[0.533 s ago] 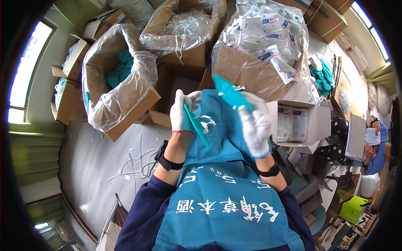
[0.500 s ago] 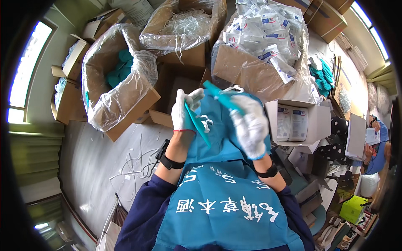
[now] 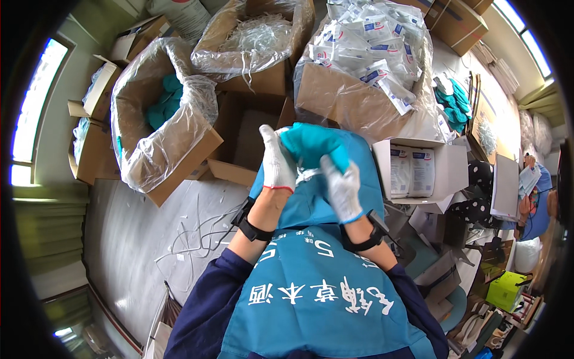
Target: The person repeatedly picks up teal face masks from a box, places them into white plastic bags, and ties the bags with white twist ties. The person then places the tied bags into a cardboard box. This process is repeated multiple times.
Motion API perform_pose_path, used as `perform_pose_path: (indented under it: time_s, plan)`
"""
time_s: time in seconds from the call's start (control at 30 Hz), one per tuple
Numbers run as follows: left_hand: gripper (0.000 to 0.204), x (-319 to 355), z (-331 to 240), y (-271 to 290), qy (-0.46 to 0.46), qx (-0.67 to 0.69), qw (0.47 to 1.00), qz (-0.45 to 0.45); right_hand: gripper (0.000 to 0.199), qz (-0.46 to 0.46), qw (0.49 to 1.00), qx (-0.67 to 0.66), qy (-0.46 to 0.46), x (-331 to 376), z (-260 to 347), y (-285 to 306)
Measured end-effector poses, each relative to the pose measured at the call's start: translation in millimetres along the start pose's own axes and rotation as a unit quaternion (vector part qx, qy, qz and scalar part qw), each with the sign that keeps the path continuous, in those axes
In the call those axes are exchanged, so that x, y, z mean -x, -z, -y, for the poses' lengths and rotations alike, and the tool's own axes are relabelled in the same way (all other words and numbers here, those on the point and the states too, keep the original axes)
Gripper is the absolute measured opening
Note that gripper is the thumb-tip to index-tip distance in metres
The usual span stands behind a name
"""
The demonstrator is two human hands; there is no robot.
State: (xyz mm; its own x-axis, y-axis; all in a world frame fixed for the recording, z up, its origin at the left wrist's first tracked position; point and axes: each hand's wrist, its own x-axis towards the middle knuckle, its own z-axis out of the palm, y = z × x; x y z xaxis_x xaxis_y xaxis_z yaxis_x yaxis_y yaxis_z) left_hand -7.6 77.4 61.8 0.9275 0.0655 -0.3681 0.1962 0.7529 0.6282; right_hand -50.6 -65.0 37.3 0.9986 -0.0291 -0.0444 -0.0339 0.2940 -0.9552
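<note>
A folded teal cloth (image 3: 314, 143) is held up between my two hands, over the lap of my blue apron (image 3: 287, 272). My left hand (image 3: 278, 164), in a white knit glove with a red cuff edge, grips its left side. The thumb points up and the other fingers are partly hidden by the cloth. On the right, my gloved right hand (image 3: 344, 191), with a blue cuff edge, holds the cloth's lower right edge and is slightly blurred. A small white strip (image 3: 308, 175) shows just under the cloth, between the hands.
Ahead stands an open brown carton (image 3: 239, 173). To its left, a plastic-lined box (image 3: 161, 170) holds teal cloths. A carton of white packets (image 3: 335, 96) stands at the front right, beside a white box (image 3: 424, 194) with packets. Another person (image 3: 535, 203) sits at far right.
The two separate teal pieces seen earlier now appear as one spread, folded bundle between my hands. My right hand has moved left and down, and my left hand slightly right.
</note>
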Motion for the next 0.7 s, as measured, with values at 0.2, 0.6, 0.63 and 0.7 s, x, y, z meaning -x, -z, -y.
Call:
perform_pose_path:
  time_s: [0.2,0.6,0.63,0.7]
  plan:
    - [0.027,12,-5,-7,-0.056,-0.345,0.934,0.070,0.013,0.079,0.980,-0.061,-0.171,-21,52,7]
    - [0.023,13,12,-20,0.021,-0.141,0.988,-0.063,0.026,0.133,0.953,-0.166,-0.214,-14,42,39]
    - [0.024,11,12,-18,0.028,-0.132,0.990,-0.051,0.025,0.137,0.938,-0.228,-0.221,-14,43,40]
    - [0.026,8,13,-16,0.042,-0.117,0.992,-0.027,0.030,0.155,0.884,-0.346,-0.274,-12,45,41]
